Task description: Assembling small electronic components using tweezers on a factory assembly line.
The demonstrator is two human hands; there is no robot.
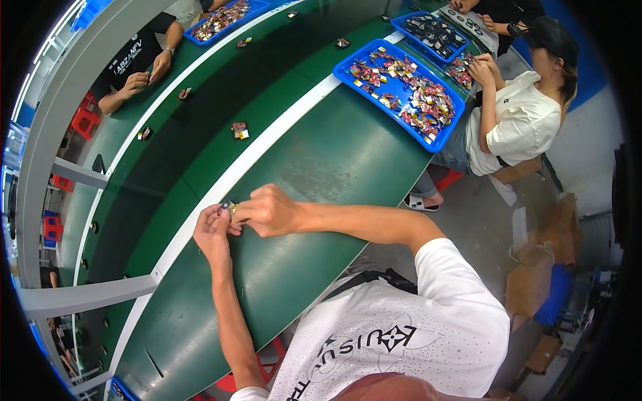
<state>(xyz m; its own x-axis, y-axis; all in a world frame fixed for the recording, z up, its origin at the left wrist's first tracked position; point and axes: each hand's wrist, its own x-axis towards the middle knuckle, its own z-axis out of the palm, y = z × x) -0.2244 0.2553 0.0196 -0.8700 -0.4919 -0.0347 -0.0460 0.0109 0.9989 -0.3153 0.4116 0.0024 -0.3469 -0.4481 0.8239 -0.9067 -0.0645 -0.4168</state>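
Above the green tabletop [307, 160], close to its white edging strip, both my hands meet at one small part. My left hand [215, 230] has its fingers curled and pinches a small dark electronic part [228, 205] with a yellow patch. From the right, my right hand [271, 210] is closed, its thumb and forefinger pressed against the same part. What the part looks like underneath is hidden by the fingers. Similar small red, yellow and silver pieces lie on the green belt beyond, the nearest piece [240, 130] straight ahead of my hands.
A blue tray [342, 72] full of such pieces stands far right on the table. Behind it is another blue tray [401, 21] of black parts. One co-worker [521, 113] sits at the right; another [144, 60] works across the belt. A grey metal frame [93, 297] rises at the left.
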